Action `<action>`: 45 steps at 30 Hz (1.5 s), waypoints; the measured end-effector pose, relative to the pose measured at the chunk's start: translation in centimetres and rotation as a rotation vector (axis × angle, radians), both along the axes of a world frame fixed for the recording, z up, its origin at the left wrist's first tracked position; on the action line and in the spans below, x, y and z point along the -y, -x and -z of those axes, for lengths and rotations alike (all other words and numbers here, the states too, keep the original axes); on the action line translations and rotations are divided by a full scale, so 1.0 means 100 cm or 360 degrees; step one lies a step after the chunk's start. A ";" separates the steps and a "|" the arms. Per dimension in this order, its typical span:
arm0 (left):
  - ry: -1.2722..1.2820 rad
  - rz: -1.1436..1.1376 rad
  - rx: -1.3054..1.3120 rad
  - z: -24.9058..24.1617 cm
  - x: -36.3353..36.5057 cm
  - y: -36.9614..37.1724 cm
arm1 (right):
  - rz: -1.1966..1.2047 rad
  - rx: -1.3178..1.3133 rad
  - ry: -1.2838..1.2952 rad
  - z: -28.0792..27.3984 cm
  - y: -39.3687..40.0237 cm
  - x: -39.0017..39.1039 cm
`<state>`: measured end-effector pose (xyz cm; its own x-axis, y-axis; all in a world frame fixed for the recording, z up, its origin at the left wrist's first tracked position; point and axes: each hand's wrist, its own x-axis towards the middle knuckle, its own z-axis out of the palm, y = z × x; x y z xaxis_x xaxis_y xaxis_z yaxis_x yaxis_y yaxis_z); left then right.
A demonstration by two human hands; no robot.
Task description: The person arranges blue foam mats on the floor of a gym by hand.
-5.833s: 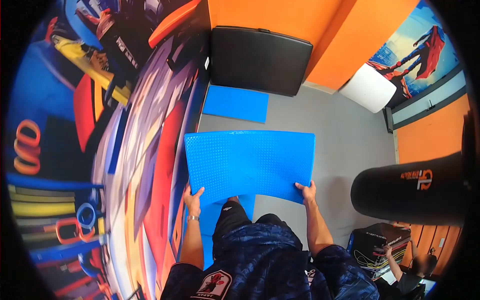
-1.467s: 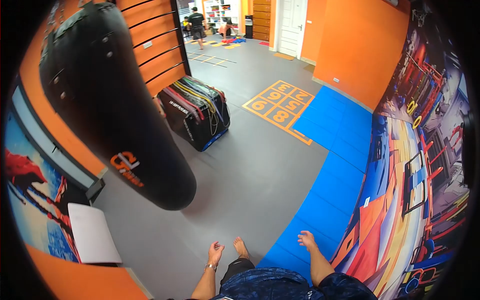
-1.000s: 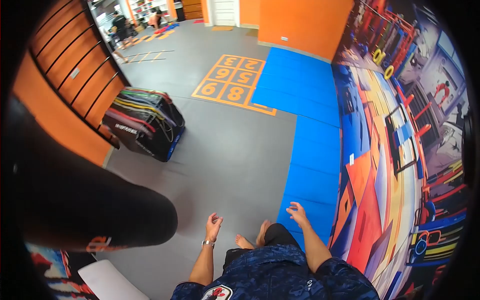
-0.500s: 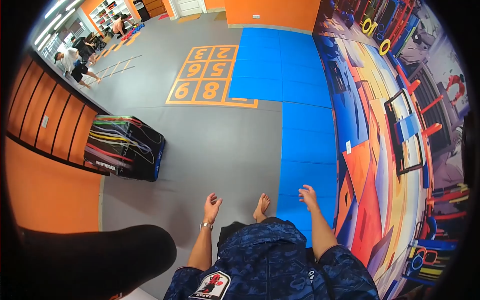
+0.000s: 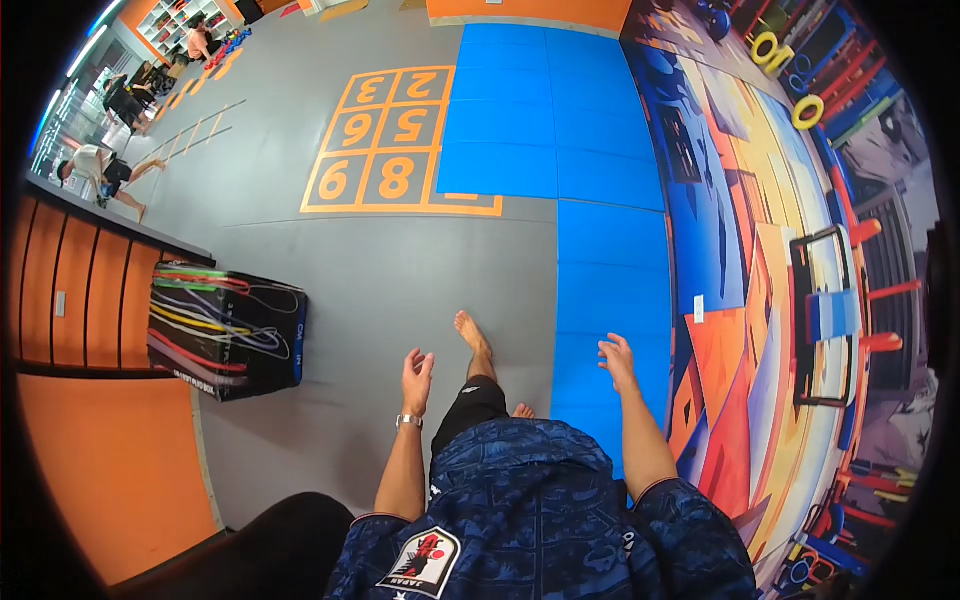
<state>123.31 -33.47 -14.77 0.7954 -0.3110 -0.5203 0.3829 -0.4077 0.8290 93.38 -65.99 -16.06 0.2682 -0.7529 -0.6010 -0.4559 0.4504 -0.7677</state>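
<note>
My left hand [image 5: 415, 380], with a silver watch [image 5: 409, 421] at its wrist, hangs above the grey floor [image 5: 400, 270]. Its fingers are loosely curled but apart, and it holds nothing. Over the blue mats [image 5: 612, 275] is my right hand [image 5: 618, 360], likewise bare, with its fingers apart. Neither hand touches anything. One bare foot [image 5: 472, 332] is stretched forward on the grey floor, while only the toes of the other foot [image 5: 523, 411] show beside the dark blue patterned shirt [image 5: 530, 500].
A black plyo box [image 5: 285, 340] draped with coloured bands stands at left, by orange wall panels [image 5: 75, 290]. An orange number grid [image 5: 385, 140] marks the floor ahead. A painted wall [image 5: 740, 350] runs along the right. Several people [image 5: 100, 165] are at far left; a dark-clad limb [image 5: 280, 550] is close by.
The view has shifted forward, with the box and number grid moving left in it. One foot has come forward. Both hands stay raised at my sides, empty.
</note>
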 end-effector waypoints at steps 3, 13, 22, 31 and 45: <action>0.0005 0.0045 -0.0002 0.003 0.035 -0.062 | 0.0030 -0.0059 -0.0009 0.000 -0.042 0.033; -0.0124 0.0328 0.0088 0.002 0.141 -0.238 | 0.0201 0.0150 -0.0090 -0.031 -0.216 0.117; -0.0087 0.0358 0.0129 0.007 0.249 -0.328 | 0.0216 0.0128 -0.0079 -0.021 -0.310 0.200; -0.0395 0.0372 0.0473 0.018 0.354 -0.393 | -0.0050 -0.0229 0.0353 0.008 -0.365 0.313; -0.0573 0.0619 0.0767 0.072 0.448 -0.446 | -0.0192 -0.0551 0.0439 0.061 -0.420 0.419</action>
